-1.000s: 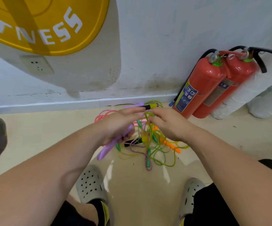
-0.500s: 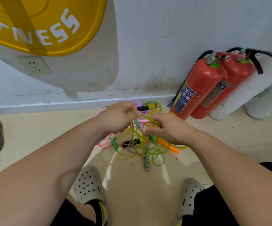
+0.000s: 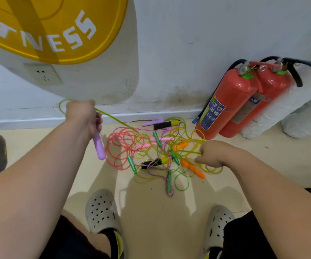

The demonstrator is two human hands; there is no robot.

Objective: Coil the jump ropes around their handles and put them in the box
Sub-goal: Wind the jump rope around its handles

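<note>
Left hand [image 3: 83, 116] is wrapped round a purple handle [image 3: 99, 146], held up off the floor just left of the tangle. The handle's long axis runs pretty much up-and-down, with the rounded free end pointing down at the floor. A yellow-green rope [image 3: 117, 119] slants from that fist down-right into the pile of jump ropes [image 3: 156, 152] on the floor by the wall. Right hand [image 3: 212, 154] is curled at the pile's right edge, pinching a green strand [image 3: 190, 151]. A second purple handle [image 3: 152, 122] lies flat near the baseboard, lengthwise left-right, just beside a black-and-yellow handle [image 3: 166, 124]. Two red fire extinguishers [image 3: 229, 105] lean on the wall.
</note>
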